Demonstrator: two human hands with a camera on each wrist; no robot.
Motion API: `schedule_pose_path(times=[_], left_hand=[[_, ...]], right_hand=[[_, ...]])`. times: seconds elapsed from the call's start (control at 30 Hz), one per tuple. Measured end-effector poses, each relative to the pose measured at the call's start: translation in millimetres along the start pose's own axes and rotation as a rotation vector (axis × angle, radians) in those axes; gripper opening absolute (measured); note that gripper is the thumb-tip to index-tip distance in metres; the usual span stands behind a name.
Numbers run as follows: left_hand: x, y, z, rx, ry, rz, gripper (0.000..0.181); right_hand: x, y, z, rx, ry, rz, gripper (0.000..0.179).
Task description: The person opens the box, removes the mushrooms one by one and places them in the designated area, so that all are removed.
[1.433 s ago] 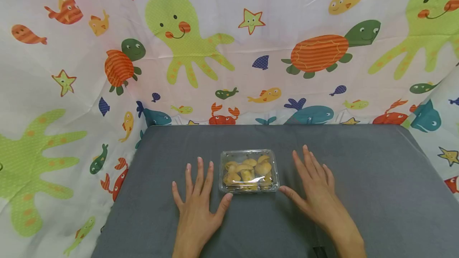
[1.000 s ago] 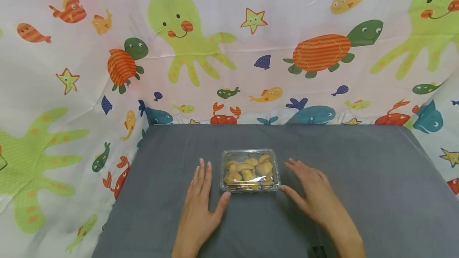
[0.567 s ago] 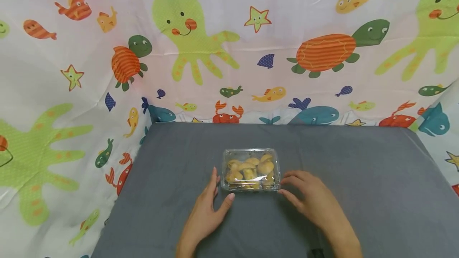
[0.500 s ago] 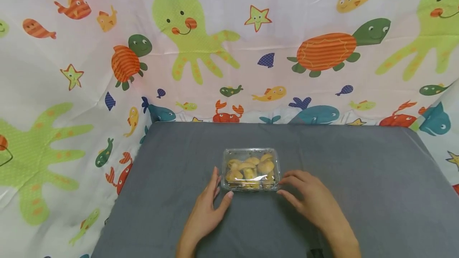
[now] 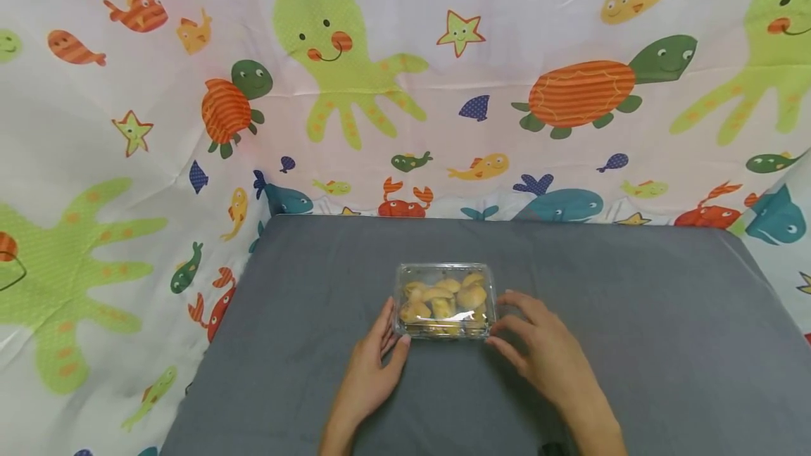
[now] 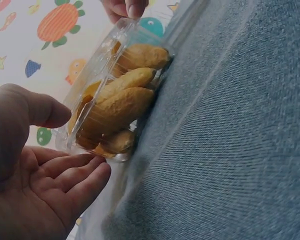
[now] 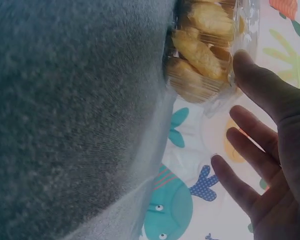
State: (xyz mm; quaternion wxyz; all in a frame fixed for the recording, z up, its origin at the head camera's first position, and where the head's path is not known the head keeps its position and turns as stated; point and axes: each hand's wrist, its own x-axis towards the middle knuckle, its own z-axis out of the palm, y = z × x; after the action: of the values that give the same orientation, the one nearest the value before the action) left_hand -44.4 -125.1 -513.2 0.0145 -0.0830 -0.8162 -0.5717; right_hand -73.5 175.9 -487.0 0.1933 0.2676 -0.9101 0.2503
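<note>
A clear plastic clamshell box (image 5: 445, 274) stands on the grey cloth, its lid closed, holding several golden-brown, mushroom-shaped pieces (image 5: 442, 308). What these are made of I cannot tell. At the box's left end is my left hand (image 5: 370, 371); in the left wrist view its extended fingers (image 6: 75, 175) reach the end wall and its thumb lies by the lid's rim. My right hand (image 5: 548, 347) is at the other end. In the right wrist view its thumb (image 7: 262, 82) touches or nearly touches the box's corner, while the other fingers are spread apart from the box.
Grey cloth (image 5: 304, 266) covers the table. A white curtain (image 5: 393, 34) printed with sea animals hangs behind it and along both sides. At the bottom edge, near my right forearm, a small black object (image 5: 553, 449) is partly seen.
Both hands have come in from flat, spread positions beside the box to its two ends. The left hand has turned onto its edge. The box has stayed in place on the cloth.
</note>
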Motion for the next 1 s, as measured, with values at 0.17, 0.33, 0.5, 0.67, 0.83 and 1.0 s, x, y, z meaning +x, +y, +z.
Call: schedule_pose_path(times=[0.17, 0.33, 0.5, 0.67, 0.83, 1.0], left_hand=[[-2.0, -0.3, 3.7, 0.003, 0.019, -0.026, 0.071], [-3.7, -2.0, 7.7, -0.001, 0.022, -0.065, 0.072], [-4.2, -2.5, 9.1, -0.018, 0.048, -0.082, 0.069], [-1.5, -1.9, 13.2, -0.017, 0.104, -0.084, 0.062], [2.0, -0.6, 19.4, -0.039, 0.187, -0.087, 0.058], [4.6, -0.3, 19.7, -0.131, 0.209, -0.111, 0.058]], right_hand=[[-3.5, -1, 4, 0.017, -0.001, 0.038, 0.023], [-5.2, -1, 6, 0.014, 0.006, 0.051, 0.019], [-3.9, -2, 7, -0.006, 0.016, 0.011, 0.017], [-4.3, -2, 7, -0.012, 0.026, -0.007, 0.015], [-4.4, -6, 9, -0.003, 0.044, -0.017, 0.021], [-1.6, -9, 9, -0.008, 0.074, -0.032, 0.017]])
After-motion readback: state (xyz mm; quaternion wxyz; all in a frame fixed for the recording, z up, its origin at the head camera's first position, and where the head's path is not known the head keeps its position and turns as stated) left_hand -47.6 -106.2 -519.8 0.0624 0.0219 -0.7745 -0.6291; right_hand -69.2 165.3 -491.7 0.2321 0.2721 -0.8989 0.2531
